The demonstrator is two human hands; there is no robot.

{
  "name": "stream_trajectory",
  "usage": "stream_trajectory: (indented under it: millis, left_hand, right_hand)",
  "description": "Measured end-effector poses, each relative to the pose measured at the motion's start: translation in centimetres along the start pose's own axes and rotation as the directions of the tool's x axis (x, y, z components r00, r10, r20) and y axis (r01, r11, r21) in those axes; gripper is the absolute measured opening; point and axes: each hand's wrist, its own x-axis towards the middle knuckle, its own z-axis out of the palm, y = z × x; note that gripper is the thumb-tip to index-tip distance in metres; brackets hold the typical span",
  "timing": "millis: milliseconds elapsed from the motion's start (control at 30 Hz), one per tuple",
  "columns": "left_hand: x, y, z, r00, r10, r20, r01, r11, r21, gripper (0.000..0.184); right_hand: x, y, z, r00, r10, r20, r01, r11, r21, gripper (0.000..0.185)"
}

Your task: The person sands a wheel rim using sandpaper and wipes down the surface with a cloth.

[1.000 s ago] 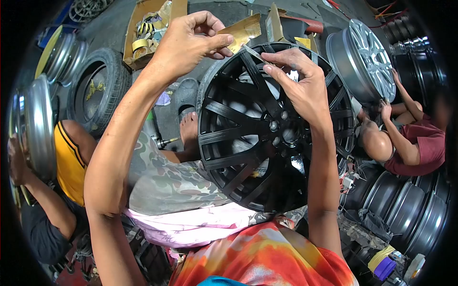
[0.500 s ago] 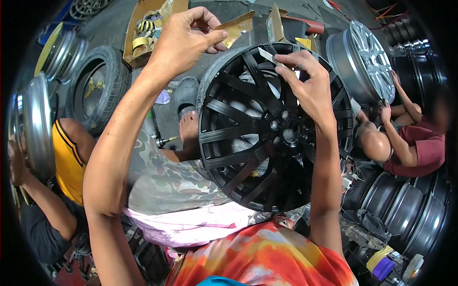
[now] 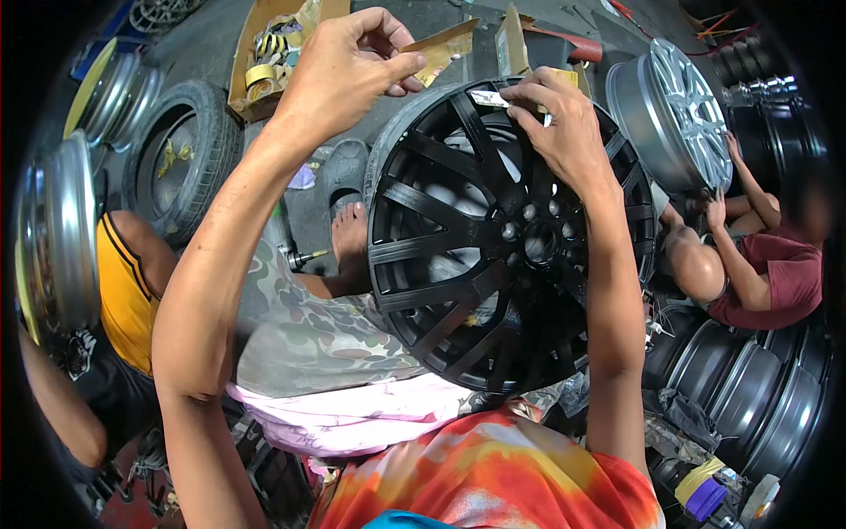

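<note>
A black multi-spoke wheel rim (image 3: 441, 238) stands tilted in front of my lap, facing me. Above its upper left edge, my left hand (image 3: 361, 66) pinches a brown piece of card (image 3: 448, 48) between thumb and fingers, with small pale marks on its surface. My right hand (image 3: 560, 119) is at the rim's top edge, thumb and fingers closed on a thin flat pale blade (image 3: 487, 98). The blade points left, over the top of the rim; whether it touches the rim I cannot tell.
A cardboard box (image 3: 245, 104) with tape rolls and a tyre (image 3: 181, 163) lie at the left. On the right, a person in a maroon shirt (image 3: 771, 278) handles a silver wheel (image 3: 674, 119). Dark rims (image 3: 740, 379) are stacked below. Another person's yellow shorts (image 3: 128, 304) show far left.
My right hand has moved up slightly, and the blade has turned flatter along the rim's top. My left hand barely shifts with the card. The left person's hand has left the silver rim there.
</note>
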Motion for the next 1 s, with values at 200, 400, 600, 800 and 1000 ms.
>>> stream_trajectory:
  millis: [200,400,600,800,1000]
  left_hand:
    - [-0.2,0.4,0.1,1.0,0.006,-0.014,-0.005,1.0,0.025,0.013]
    - [-0.5,2.6,0.5,0.991,-0.131,-0.035,0.132,0.991,0.023,0.011]
    - [-0.4,2.4,0.7,0.989,-0.142,-0.044,0.141,0.99,-0.033,0.011]
    - [-0.5,3.0,0.6,0.986,-0.16,-0.047,0.16,0.987,-0.007,0.011]
    - [-0.8,3.5,0.6,0.992,-0.12,-0.047,0.12,0.993,0.005,0.011]
  right_hand:
    - [1.6,0.6,-0.6,0.993,-0.1,0.067,0.105,0.991,-0.079,0.02]
    - [2.4,1.1,-0.5,0.989,-0.115,0.095,0.125,0.987,-0.103,0.019]
    - [2.8,1.7,-0.4,0.983,-0.125,0.137,0.145,0.978,-0.147,0.019]
    - [2.6,1.4,-0.9,0.986,-0.136,0.102,0.148,0.98,-0.13,0.02]
    - [2.9,1.2,-0.9,0.975,-0.189,0.115,0.197,0.979,-0.061,0.019]
